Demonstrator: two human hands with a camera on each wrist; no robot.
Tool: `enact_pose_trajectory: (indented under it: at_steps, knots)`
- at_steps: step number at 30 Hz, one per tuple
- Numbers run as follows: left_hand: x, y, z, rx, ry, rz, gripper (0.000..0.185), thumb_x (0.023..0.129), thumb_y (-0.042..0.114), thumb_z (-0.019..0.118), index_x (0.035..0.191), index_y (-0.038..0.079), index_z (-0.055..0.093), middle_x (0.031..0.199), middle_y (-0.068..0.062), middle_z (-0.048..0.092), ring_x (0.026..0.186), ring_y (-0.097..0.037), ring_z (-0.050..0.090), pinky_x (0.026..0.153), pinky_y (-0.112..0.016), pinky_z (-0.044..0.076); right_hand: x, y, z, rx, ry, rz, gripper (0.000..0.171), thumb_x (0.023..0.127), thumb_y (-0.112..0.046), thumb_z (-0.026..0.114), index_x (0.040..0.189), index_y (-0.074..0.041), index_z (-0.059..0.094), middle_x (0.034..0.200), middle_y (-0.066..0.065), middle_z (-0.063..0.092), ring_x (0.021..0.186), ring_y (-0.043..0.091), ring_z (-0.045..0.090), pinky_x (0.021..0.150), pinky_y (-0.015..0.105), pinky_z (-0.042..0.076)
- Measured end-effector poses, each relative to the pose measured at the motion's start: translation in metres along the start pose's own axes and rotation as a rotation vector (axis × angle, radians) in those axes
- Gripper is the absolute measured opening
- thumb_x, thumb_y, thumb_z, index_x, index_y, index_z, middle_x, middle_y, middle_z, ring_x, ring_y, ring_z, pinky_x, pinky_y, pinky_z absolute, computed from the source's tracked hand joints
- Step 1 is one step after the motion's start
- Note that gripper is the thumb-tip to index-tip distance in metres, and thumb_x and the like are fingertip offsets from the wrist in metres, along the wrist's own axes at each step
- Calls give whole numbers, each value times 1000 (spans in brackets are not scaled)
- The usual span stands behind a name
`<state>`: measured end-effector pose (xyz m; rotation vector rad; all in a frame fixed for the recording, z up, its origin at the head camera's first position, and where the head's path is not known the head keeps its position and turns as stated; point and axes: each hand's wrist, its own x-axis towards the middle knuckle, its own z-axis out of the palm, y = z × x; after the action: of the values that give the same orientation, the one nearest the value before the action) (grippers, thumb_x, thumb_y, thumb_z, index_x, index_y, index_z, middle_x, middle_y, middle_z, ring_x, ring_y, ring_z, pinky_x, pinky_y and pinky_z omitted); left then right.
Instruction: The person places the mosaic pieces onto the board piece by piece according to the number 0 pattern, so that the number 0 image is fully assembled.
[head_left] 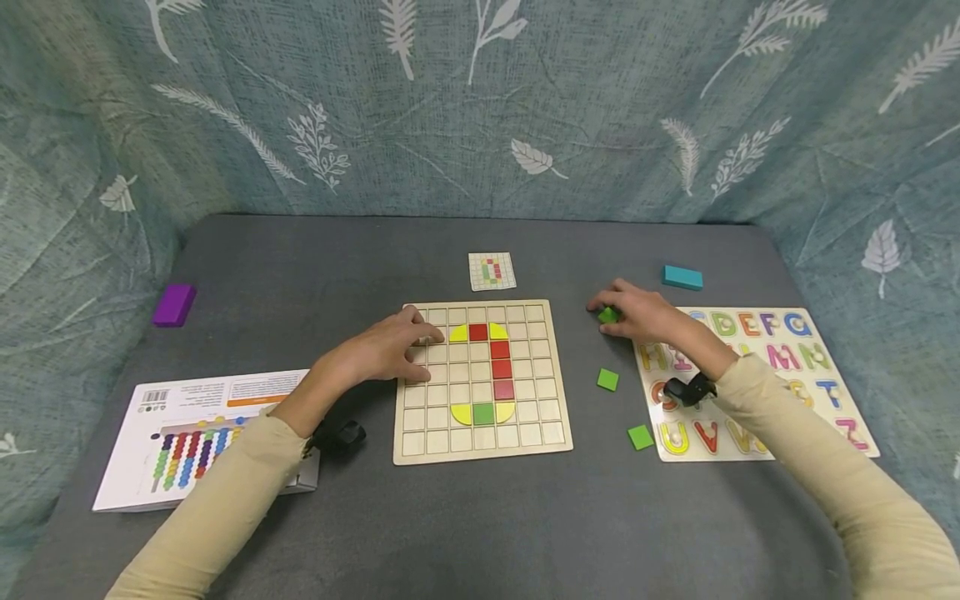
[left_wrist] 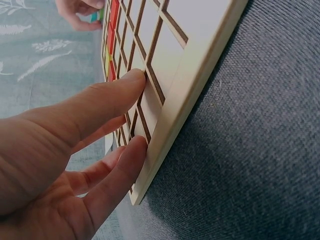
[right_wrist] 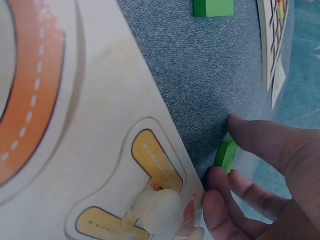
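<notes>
A wooden grid board (head_left: 553, 379) lies in the middle of the grey table, with red, yellow and green tiles set in its centre columns. My left hand (head_left: 423, 354) rests on its left side, and its straight fingers (left_wrist: 125, 85) press on bare cells near the board's edge (left_wrist: 190, 95). To the right of the board, my right hand (head_left: 603, 317) pinches a small green tile (head_left: 609, 316) lying on the table. The right wrist view shows that green tile (right_wrist: 227, 156) between thumb and fingertips. Two more green tiles (head_left: 607, 379) (head_left: 641, 437) lie loose on the table.
An alphabet puzzle board (head_left: 813, 333) lies under my right forearm. A small pattern card (head_left: 492, 271) sits behind the grid board. Farther back on the right is a teal block (head_left: 682, 277), and a purple block (head_left: 174, 304) lies at the left. A printed booklet (head_left: 187, 433) sits front left.
</notes>
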<state>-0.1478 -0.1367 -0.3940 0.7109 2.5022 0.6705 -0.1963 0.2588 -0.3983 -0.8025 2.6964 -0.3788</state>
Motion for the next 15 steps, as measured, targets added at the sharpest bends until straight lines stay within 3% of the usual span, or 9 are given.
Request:
enact_pose_trajectory:
  at_steps: [15]
  knots:
    - [1,0,0,9,6,-7,51,82,15,77,129,6,60,114,-14,46,84,-19,47,75,-30,38,-1,2,3,-2,21,-1,35,90,-13,68,124,-10,63,113,17,53,81,21,58,71,42,46]
